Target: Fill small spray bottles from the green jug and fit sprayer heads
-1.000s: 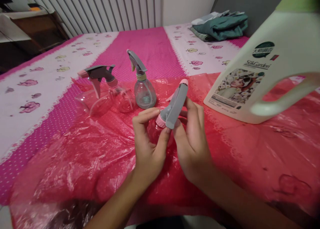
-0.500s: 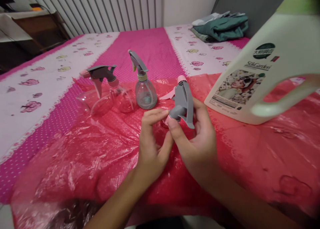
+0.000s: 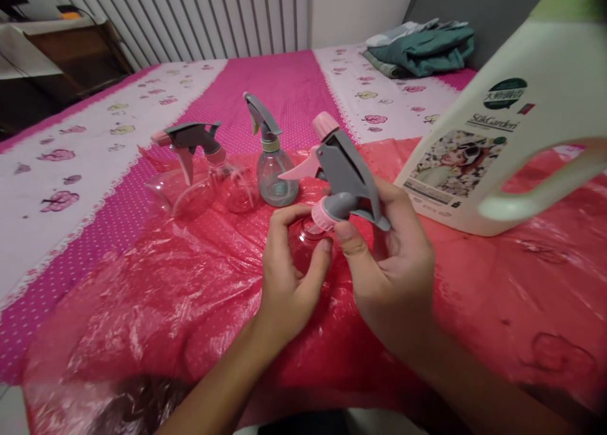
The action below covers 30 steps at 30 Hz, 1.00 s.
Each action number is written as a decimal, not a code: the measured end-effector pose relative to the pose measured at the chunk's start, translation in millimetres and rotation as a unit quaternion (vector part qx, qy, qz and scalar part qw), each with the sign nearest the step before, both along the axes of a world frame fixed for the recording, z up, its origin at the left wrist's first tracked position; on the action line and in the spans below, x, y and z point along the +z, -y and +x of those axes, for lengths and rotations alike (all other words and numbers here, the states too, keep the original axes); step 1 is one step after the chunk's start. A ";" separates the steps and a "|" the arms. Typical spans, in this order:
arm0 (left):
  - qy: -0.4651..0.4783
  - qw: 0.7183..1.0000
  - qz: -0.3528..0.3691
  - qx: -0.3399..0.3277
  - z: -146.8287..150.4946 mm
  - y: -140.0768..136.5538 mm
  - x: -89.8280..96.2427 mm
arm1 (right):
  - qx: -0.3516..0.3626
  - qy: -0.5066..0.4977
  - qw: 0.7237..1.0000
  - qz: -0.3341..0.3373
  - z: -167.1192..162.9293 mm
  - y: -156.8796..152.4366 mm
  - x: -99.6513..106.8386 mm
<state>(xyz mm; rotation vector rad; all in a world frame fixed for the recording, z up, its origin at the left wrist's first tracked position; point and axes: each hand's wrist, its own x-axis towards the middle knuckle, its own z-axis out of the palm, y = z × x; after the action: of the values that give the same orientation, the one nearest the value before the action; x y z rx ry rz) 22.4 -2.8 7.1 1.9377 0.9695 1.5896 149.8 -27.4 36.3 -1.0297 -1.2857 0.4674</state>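
Note:
My right hand (image 3: 393, 264) grips a grey and pink trigger spray head (image 3: 346, 176) by its pink collar, thumb in front. The head tilts over the mouth of a clear bottle (image 3: 308, 242), and its collar looks slightly raised off the neck. My left hand (image 3: 294, 270) wraps round that bottle near its neck, and the lower part of the bottle is hard to see against the red plastic. Beyond my left hand stands a small spray bottle (image 3: 279, 176) with a grey head. Left of it, clear spray bottles (image 3: 190, 191) overlap, a grey and pink trigger head on top.
A large pale jug (image 3: 446, 188) with a handle and label stands at the right. Crinkled red plastic sheeting (image 3: 190, 296) covers the front of the pink and white bed (image 3: 270, 93). Folded clothes (image 3: 422, 49) lie at the back right, before a grey panel.
The spray head has risen and tilted, showing its pink collar above the bottle's neck. My right hand has shifted slightly right with it. My left hand has stayed at the bottle.

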 end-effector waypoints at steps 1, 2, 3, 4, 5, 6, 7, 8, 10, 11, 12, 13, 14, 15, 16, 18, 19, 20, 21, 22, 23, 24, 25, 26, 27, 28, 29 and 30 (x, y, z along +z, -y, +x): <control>0.000 1.000 -0.002 -0.001 -0.3 -0.3 0.3 | 0.004 0.001 1.000 0.005 1.3 -1.4 0.5; 0.002 1.000 -0.005 -0.001 -0.6 -0.6 0.3 | 0.011 0.001 1.000 0.009 2.3 -2.8 0.7; 0.003 1.000 -0.009 -0.003 -0.9 -0.9 -0.2 | 0.021 0.002 1.000 0.014 2.9 -4.1 0.7; 0.006 1.000 -0.014 -0.006 -1.2 -1.0 -1.0 | 0.034 0.005 0.999 0.019 3.1 -5.2 0.5; 0.008 1.000 -0.017 -0.009 -1.5 -1.2 -2.1 | 0.048 0.008 0.999 0.021 2.9 -5.9 0.2; 0.011 1.000 -0.020 -0.011 -1.6 -1.2 -3.6 | 0.060 0.013 0.998 0.022 2.4 -6.3 -0.2; 0.014 1.000 -0.021 -0.009 -1.7 -1.3 -5.1 | 0.069 0.017 0.997 0.021 1.8 -6.4 -0.5; 0.015 1.000 -0.021 -0.004 -1.7 -1.4 -6.5 | 0.075 0.021 0.997 0.018 1.1 -6.1 -0.8; 0.016 1.000 -0.014 0.011 -1.3 -1.7 -8.3 | 0.079 0.026 0.996 0.010 0.2 -4.8 -0.9; 0.015 1.000 -0.013 0.013 -1.1 -1.9 -8.5 | 0.081 0.027 0.996 0.005 0.1 -4.0 -0.8; 0.014 1.000 -0.013 0.010 -1.0 -2.2 -8.2 | 0.085 0.029 0.996 -0.001 0.1 -3.1 -0.7; 0.012 1.000 -0.014 0.005 -0.8 -2.4 -7.6 | 0.089 0.033 0.995 -0.010 0.3 -2.3 -0.5; 0.009 1.000 -0.014 -0.001 -0.8 -2.6 -6.8 | 0.093 0.037 0.995 -0.020 0.5 -1.5 -0.3; 0.006 1.000 -0.016 -0.006 -0.9 -2.7 -6.0 | 0.096 0.043 0.994 -0.028 0.7 -1.0 0.0; 0.002 1.000 -0.018 -0.010 -1.1 -2.7 -5.4 | 0.095 0.048 0.994 -0.032 0.8 -0.7 0.4; -0.003 1.000 -0.018 -0.020 -1.7 -2.7 -4.9 | 0.084 0.061 0.994 -0.030 0.8 -0.6 1.6; -0.005 1.000 -0.016 -0.025 -2.0 -2.7 -5.1 | 0.075 0.067 0.995 -0.029 0.9 -0.9 2.4; -0.008 1.000 -0.012 -0.028 -2.2 -2.7 -5.3 | 0.066 0.072 0.995 -0.028 1.1 -1.3 3.3; -0.010 1.000 -0.004 -0.027 -2.4 -2.7 -5.5 | 0.060 0.076 0.995 -0.030 1.5 -1.8 4.2; -0.010 1.000 0.001 -0.024 -2.5 -2.7 -5.6 | 0.057 0.080 0.995 -0.033 2.0 -2.3 4.9; -0.009 1.000 0.000 -0.023 -2.4 -2.7 -5.5 | 0.059 0.086 0.994 -0.036 2.7 -2.7 5.5; -0.005 1.000 -0.004 -0.023 -2.2 -2.7 -5.2 | 0.062 0.091 0.993 -0.037 3.6 -3.1 5.8; 0.002 1.000 -0.007 -0.025 -1.9 -2.7 -4.7 | 0.067 0.096 0.992 -0.037 4.5 -3.3 5.9; 0.011 1.000 -0.010 -0.028 -1.6 -2.6 -4.2 | 0.072 0.100 0.992 -0.036 5.3 -3.4 5.7; 0.020 0.999 -0.011 -0.029 -1.1 -2.7 -3.6 | 0.076 0.103 0.991 -0.035 6.1 -3.5 5.3; 0.029 0.999 -0.009 -0.029 -0.8 -2.7 -3.1 | 0.080 0.105 0.991 -0.031 6.7 -3.5 4.7; 0.034 0.999 -0.005 -0.028 -0.4 -2.8 -2.7 | 0.083 0.105 0.991 -0.027 7.1 -3.5 4.2; 0.039 0.999 -0.003 -0.027 -0.3 -2.9 -2.4 | 0.086 0.105 0.990 -0.022 7.2 -3.4 3.7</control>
<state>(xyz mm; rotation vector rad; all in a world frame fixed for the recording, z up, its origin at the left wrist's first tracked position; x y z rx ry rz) 22.1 0.0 4.7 1.8680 0.8831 1.6178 157.0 -23.9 39.9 -1.0296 -1.5677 0.5308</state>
